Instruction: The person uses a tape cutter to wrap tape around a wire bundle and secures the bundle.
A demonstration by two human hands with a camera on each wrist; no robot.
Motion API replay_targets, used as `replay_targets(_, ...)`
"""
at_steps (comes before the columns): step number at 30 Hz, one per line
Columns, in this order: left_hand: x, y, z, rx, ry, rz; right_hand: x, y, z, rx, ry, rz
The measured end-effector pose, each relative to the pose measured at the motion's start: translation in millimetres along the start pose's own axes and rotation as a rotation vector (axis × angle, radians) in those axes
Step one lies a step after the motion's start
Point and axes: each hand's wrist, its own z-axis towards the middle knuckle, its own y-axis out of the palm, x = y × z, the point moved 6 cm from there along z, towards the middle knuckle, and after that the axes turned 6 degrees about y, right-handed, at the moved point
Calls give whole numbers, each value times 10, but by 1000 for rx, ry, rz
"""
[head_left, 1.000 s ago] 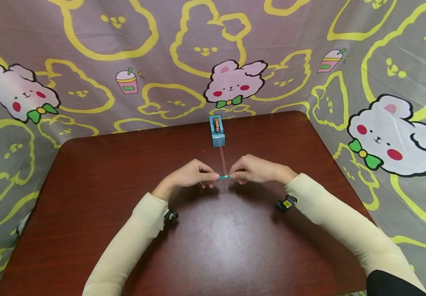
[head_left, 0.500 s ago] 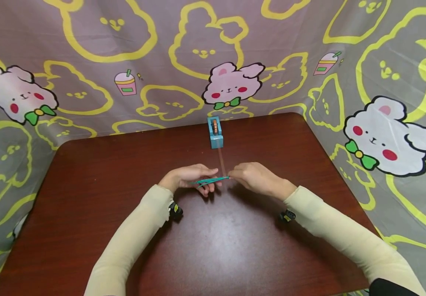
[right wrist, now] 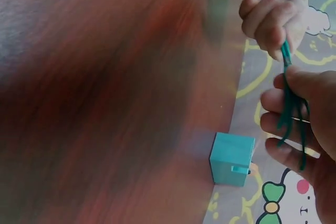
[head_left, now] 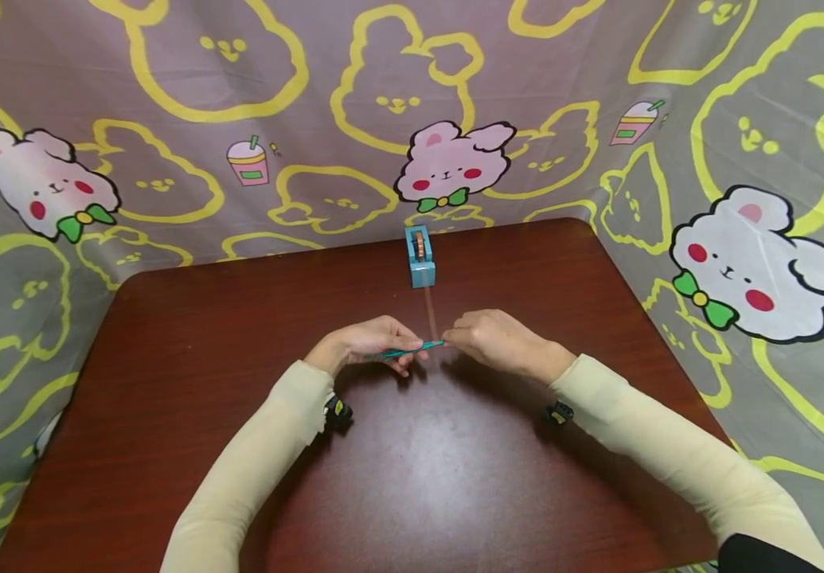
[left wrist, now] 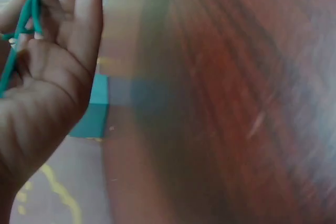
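Left hand and right hand both pinch the green cords, suspended between them before the blue dispenser — apparently to steady the middle — with loose ends lying across the right hand's fingers.

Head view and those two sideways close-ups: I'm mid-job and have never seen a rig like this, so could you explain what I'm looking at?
There is no machine here, just a person's two bare hands. The head view comes from a camera on the person's head, looking forward and down. The close-ups come from cameras on each wrist, so each shows its own hand large.

The left hand and right hand pinch a bundle of thin green strands between them. A blue dispenser stands on the brown table; a strip, apparently tape, runs from it to the strands.
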Motion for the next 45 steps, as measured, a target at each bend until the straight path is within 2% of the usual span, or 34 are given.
replay_targets(3, 72, -4, -16, 24, 39, 108, 78, -1, 41, -60, 79, 145)
replay_targets(7, 191, -2, -44, 75, 107, 251, 251, 46, 105, -153, 226, 383)
replay_targets(11, 267, 18, -72, 127, 175, 350, 483, 153, 129, -266, 423, 638)
replay_targets(16, 309, 44, -114, 199, 243, 433, 713, 441, 76, -497, 727, 1075)
replay_targets(19, 318, 53, -131, 232, 266, 476, 740, 616, 53, -662, 811, 1332)
replay_targets(21, 323, 61, -138, 247, 277, 510, 721, 703, 43, -761, 792, 1466)
replay_targets(24, 331, 78, -148, 259, 295, 559, 658, 768, 33, -864, 706, 1634)
replay_targets(27, 358, 90, -157, 267, 312, 607, 605, 798, 24, -923, 609, 1771)
replay_targets(29, 383, 95, -166, 271, 320, 643, 587, 809, 18, -940, 556, 1814)
replay_targets(31, 406, 100, -168, 272, 330, 679, 578, 817, 5, -945, 516, 1823)
replay_targets(39, 481, 123, -165, 274, 378, 771, 591, 700, 44, -853, 389, 1801)
replay_targets(42, 498, 118, -170, 286, 374, 766, 605, 610, 77, -849, 394, 1717)
replay_targets(45, 503, 103, -172, 298, 360, 746, 625, 505, 112, -842, 428, 1581)
